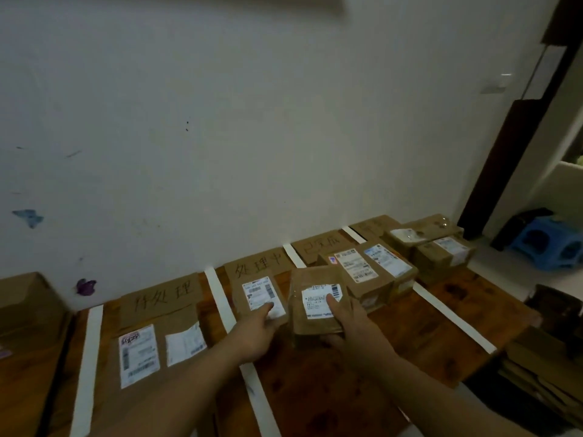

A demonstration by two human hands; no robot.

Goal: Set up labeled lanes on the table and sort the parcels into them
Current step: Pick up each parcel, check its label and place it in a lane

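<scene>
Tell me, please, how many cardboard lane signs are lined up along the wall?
4, in a row along the wall: the leftmost sign, the second sign, the third sign, and the fourth sign, farthest right. Parcels at the right end may hide another.

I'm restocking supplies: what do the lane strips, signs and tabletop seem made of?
Strips: white, matte, flat; likely paper or masking tape. Signs: brown matte cardboard, with handwritten dark characters. Tabletop: reddish-brown wood or veneer, slight sheen, dark mottled patches.
</scene>
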